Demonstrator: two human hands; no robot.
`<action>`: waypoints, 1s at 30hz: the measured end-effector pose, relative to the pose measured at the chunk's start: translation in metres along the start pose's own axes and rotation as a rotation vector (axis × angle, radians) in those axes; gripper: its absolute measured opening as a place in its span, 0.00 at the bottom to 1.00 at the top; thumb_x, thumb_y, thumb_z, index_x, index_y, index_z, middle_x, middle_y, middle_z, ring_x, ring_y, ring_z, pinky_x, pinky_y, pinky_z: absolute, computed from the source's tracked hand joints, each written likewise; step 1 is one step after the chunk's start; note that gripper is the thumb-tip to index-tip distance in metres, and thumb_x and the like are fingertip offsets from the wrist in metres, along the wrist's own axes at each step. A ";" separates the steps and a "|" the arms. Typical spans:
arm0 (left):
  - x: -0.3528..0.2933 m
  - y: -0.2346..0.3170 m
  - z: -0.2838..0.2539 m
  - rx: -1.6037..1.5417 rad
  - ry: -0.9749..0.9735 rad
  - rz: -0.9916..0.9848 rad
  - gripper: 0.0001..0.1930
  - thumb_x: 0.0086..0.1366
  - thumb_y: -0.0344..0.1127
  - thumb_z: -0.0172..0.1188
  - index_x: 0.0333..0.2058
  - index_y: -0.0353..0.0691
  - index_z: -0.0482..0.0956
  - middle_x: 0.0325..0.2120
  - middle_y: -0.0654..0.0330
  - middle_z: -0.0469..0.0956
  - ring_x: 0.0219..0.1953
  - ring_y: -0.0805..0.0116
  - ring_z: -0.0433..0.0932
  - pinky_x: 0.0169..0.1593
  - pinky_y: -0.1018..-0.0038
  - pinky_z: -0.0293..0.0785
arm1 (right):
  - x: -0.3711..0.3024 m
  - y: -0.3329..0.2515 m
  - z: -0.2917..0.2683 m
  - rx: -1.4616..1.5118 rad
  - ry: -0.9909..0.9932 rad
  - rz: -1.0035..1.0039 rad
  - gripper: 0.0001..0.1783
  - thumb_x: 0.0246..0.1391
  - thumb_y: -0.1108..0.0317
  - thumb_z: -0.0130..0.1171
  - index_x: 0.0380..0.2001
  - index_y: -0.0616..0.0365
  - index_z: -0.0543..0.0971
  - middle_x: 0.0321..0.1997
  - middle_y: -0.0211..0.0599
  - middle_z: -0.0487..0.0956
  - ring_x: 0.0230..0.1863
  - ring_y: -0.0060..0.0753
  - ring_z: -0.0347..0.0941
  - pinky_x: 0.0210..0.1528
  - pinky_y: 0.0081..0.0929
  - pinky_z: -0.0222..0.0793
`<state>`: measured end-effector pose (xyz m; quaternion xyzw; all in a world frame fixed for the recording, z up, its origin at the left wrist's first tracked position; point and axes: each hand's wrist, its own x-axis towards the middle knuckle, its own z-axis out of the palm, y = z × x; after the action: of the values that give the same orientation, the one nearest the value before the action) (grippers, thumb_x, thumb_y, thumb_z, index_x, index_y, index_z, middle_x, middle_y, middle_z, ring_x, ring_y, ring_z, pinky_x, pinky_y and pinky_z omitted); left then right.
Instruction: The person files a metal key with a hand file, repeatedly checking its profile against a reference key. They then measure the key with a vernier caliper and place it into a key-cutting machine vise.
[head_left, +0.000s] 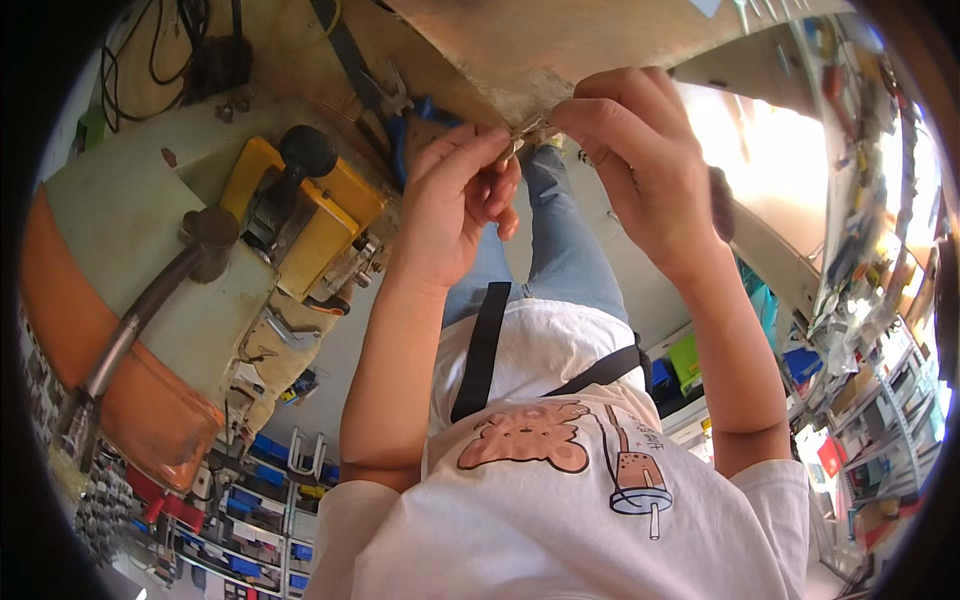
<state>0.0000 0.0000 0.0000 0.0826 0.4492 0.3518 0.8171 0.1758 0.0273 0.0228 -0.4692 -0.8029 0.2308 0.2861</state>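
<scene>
One small shiny metal piece sits between the left hand and the right hand, near the worn corner of a wooden desk. The left hand's grip is together on the near end of it, thumb against fingers, with the remaining fingers curled loosely below; the right hand's grip is clamped on the other end between thumb and index finger. The piece's exact shape is too small to tell. Blue-handled pliers lie just beyond the left hand, partly hidden by it. Farther left stands a yellow bench machine with a round black knob, and beside it a curved metal lever ends in a rounded head. Black cables loop at the upper left. Below the hands show blue jeans, a black strap and a white T-shirt printed with a brown bear and a drink cup. Shelving with blue bins fills the lower left, and a bright white panel glares at the right.
</scene>
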 end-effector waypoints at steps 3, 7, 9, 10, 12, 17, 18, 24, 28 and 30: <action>0.000 0.006 0.002 0.001 0.058 0.041 0.10 0.64 0.37 0.50 0.24 0.42 0.66 0.15 0.66 0.64 0.16 0.79 0.61 0.16 0.79 0.60 | 0.002 -0.001 0.008 -0.044 0.002 -0.025 0.15 0.36 0.80 0.58 0.30 0.51 0.77 0.31 0.28 0.72 0.36 0.35 0.67 0.39 0.30 0.62; 0.002 0.013 -0.003 -0.021 0.098 0.081 0.10 0.61 0.35 0.53 0.22 0.40 0.69 0.15 0.66 0.66 0.14 0.80 0.60 0.16 0.79 0.60 | 0.002 -0.004 0.020 -0.066 0.016 -0.029 0.15 0.37 0.80 0.58 0.31 0.51 0.78 0.32 0.28 0.72 0.36 0.34 0.67 0.39 0.29 0.61; 0.002 0.014 -0.004 0.003 0.133 0.099 0.09 0.61 0.34 0.54 0.22 0.39 0.70 0.15 0.67 0.67 0.14 0.80 0.60 0.16 0.79 0.60 | 0.003 -0.006 0.021 -0.064 0.013 -0.018 0.15 0.37 0.80 0.58 0.31 0.51 0.78 0.32 0.27 0.72 0.36 0.34 0.67 0.39 0.29 0.61; 0.001 0.014 -0.005 0.029 0.142 0.107 0.08 0.61 0.34 0.53 0.24 0.40 0.70 0.15 0.67 0.66 0.14 0.80 0.60 0.16 0.79 0.60 | 0.005 -0.007 0.021 -0.060 0.018 -0.004 0.14 0.37 0.79 0.58 0.31 0.50 0.78 0.33 0.27 0.72 0.36 0.34 0.67 0.39 0.29 0.61; 0.002 0.013 -0.007 0.059 0.147 0.130 0.07 0.62 0.33 0.53 0.25 0.40 0.70 0.14 0.68 0.64 0.14 0.80 0.60 0.17 0.80 0.59 | 0.006 -0.007 0.022 -0.072 0.020 -0.005 0.14 0.38 0.79 0.58 0.32 0.50 0.78 0.33 0.27 0.72 0.36 0.34 0.67 0.40 0.30 0.60; 0.001 0.010 -0.008 0.041 0.137 0.211 0.07 0.62 0.33 0.54 0.25 0.39 0.70 0.13 0.68 0.63 0.14 0.81 0.59 0.17 0.80 0.58 | 0.008 -0.005 0.024 -0.088 -0.022 -0.044 0.15 0.38 0.78 0.58 0.32 0.48 0.78 0.33 0.25 0.72 0.37 0.34 0.66 0.41 0.30 0.59; 0.001 0.009 -0.006 0.038 0.166 0.230 0.08 0.62 0.33 0.54 0.25 0.39 0.70 0.13 0.68 0.63 0.14 0.81 0.59 0.17 0.80 0.58 | 0.008 -0.005 0.024 -0.084 -0.026 -0.042 0.15 0.38 0.77 0.58 0.32 0.48 0.78 0.33 0.25 0.72 0.37 0.34 0.66 0.42 0.30 0.59; -0.001 -0.002 0.002 0.032 0.245 0.308 0.09 0.62 0.33 0.54 0.24 0.39 0.70 0.13 0.68 0.62 0.15 0.81 0.58 0.16 0.80 0.59 | 0.003 -0.004 0.018 -0.043 -0.138 -0.099 0.15 0.37 0.78 0.57 0.32 0.48 0.78 0.34 0.25 0.72 0.38 0.35 0.66 0.43 0.29 0.59; -0.003 -0.004 0.002 0.011 0.238 0.302 0.10 0.63 0.33 0.54 0.23 0.40 0.69 0.14 0.68 0.62 0.15 0.81 0.58 0.16 0.80 0.58 | -0.015 -0.007 0.007 0.017 -0.176 -0.059 0.13 0.37 0.78 0.57 0.30 0.51 0.78 0.33 0.29 0.72 0.37 0.37 0.67 0.42 0.30 0.59; -0.004 -0.004 0.001 0.005 0.229 0.299 0.11 0.63 0.33 0.54 0.22 0.40 0.69 0.14 0.69 0.62 0.15 0.82 0.57 0.16 0.81 0.58 | -0.014 -0.008 0.004 0.061 -0.063 0.038 0.12 0.37 0.79 0.58 0.29 0.54 0.79 0.31 0.33 0.72 0.36 0.38 0.67 0.41 0.32 0.60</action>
<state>0.0017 -0.0058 0.0019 0.1100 0.5226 0.4754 0.6991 0.1734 0.0106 0.0213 -0.4680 -0.7951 0.2751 0.2705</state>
